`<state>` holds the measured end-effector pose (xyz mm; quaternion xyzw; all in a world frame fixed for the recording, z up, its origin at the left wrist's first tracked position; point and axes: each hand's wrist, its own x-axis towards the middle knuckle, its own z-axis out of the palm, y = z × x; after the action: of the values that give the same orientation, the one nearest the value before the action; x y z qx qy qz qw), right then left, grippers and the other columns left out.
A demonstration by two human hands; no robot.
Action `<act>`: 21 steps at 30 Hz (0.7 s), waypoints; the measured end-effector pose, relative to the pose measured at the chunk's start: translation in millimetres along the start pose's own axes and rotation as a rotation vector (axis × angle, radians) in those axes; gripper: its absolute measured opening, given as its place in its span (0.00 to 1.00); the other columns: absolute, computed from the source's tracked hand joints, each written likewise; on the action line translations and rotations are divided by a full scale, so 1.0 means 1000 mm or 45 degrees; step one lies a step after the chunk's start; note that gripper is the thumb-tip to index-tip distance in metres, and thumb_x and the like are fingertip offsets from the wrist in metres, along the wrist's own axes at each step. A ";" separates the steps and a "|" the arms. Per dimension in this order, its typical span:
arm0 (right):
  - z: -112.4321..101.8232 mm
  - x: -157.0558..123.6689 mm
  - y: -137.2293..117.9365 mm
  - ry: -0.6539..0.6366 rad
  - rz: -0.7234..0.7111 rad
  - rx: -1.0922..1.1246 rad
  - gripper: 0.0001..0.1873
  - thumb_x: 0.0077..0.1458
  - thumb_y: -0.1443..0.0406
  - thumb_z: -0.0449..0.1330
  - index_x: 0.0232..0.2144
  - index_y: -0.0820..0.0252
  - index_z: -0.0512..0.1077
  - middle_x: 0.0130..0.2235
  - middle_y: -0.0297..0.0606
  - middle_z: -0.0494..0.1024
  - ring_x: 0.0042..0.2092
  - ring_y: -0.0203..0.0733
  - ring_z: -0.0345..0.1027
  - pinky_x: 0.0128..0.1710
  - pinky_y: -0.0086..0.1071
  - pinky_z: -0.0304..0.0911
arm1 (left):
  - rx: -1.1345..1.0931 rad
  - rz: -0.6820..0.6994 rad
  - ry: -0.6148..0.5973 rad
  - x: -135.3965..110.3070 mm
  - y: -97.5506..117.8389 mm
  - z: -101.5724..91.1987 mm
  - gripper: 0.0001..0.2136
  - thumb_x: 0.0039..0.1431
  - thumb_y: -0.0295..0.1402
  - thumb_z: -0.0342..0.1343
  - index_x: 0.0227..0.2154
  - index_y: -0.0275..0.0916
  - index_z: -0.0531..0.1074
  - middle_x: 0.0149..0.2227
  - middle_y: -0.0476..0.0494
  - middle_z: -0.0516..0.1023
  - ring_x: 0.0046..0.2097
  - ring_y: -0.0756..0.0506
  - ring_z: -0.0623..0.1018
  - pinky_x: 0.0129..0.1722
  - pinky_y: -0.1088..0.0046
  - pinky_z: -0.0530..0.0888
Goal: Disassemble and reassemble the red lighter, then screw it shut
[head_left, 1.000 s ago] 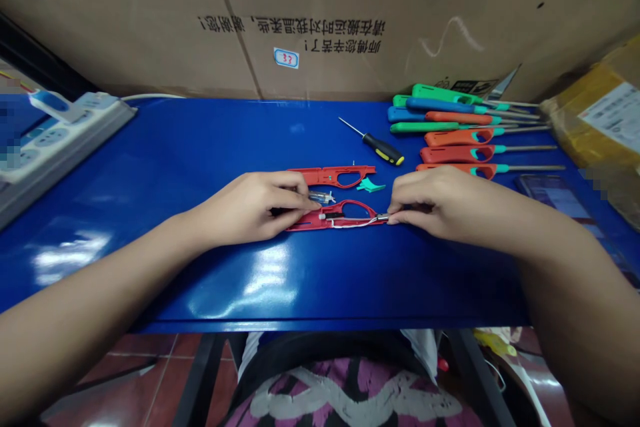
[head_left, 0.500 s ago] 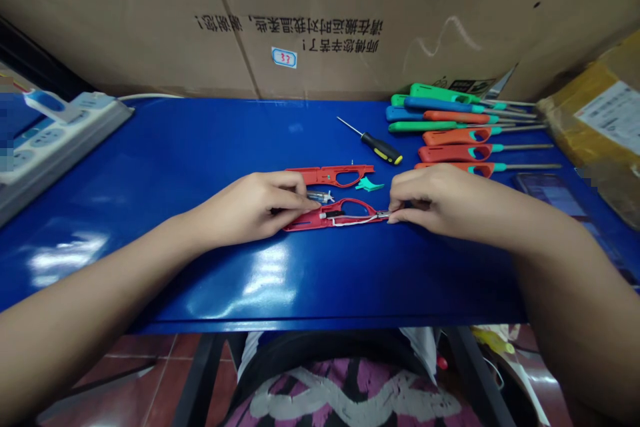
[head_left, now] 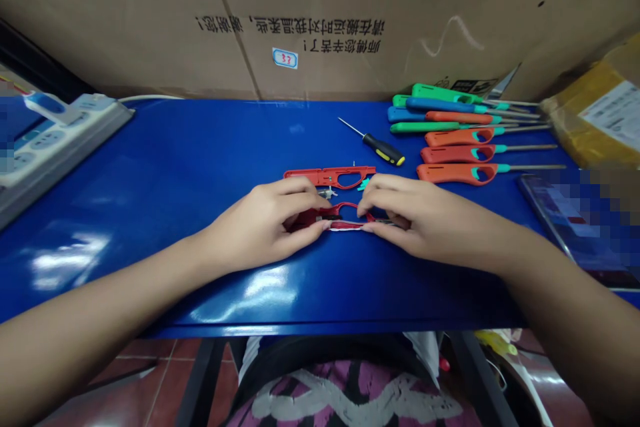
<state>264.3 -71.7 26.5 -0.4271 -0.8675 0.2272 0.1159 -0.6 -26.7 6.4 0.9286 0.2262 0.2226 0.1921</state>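
An opened red lighter's lower half shell [head_left: 349,205] lies on the blue table, with a white wire [head_left: 345,227] along its near edge. My left hand [head_left: 283,217] is closed round the shell's handle end, thumb at the wire. Curled over the shell's other end, my right hand [head_left: 405,213] has its thumb on the wire and fingertips by the trigger loop. Just beyond sits the other red half shell [head_left: 305,175]. A small clear-and-white part [head_left: 327,193] rests between the halves. The turquoise trigger [head_left: 364,183] is partly hidden by my right fingers.
A black and yellow screwdriver [head_left: 383,149] lies behind the shells. Several long-nosed lighters [head_left: 455,154] are lined up at the back right, near a phone [head_left: 565,213]. A power strip [head_left: 75,140] stands at left. A large cardboard box [head_left: 150,33] closes off the back.
My right hand has moved left from the shell's tip to beside the trigger loop. My left hand has shifted slightly right along the shell, its thumb now at the wire.
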 end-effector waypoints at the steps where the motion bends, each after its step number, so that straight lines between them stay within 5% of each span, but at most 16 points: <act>1: 0.003 0.001 -0.001 -0.011 0.007 0.010 0.05 0.67 0.64 0.57 0.42 0.57 0.72 0.45 0.36 0.73 0.43 0.37 0.69 0.41 0.31 0.61 | -0.004 -0.012 -0.011 0.000 0.000 0.001 0.09 0.67 0.32 0.58 0.46 0.35 0.78 0.41 0.43 0.78 0.39 0.50 0.78 0.37 0.77 0.74; 21: 0.014 0.007 -0.003 -0.029 0.090 0.058 0.05 0.67 0.66 0.54 0.37 0.56 0.70 0.41 0.34 0.74 0.41 0.38 0.66 0.38 0.33 0.56 | -0.014 -0.033 -0.055 -0.001 -0.001 0.001 0.07 0.65 0.29 0.59 0.44 0.35 0.78 0.35 0.47 0.81 0.32 0.53 0.76 0.31 0.78 0.70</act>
<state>252.7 -71.5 15.8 -0.4521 -0.8477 0.2557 0.1077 -1.3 -26.6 4.2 0.9292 0.2326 0.2012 0.2050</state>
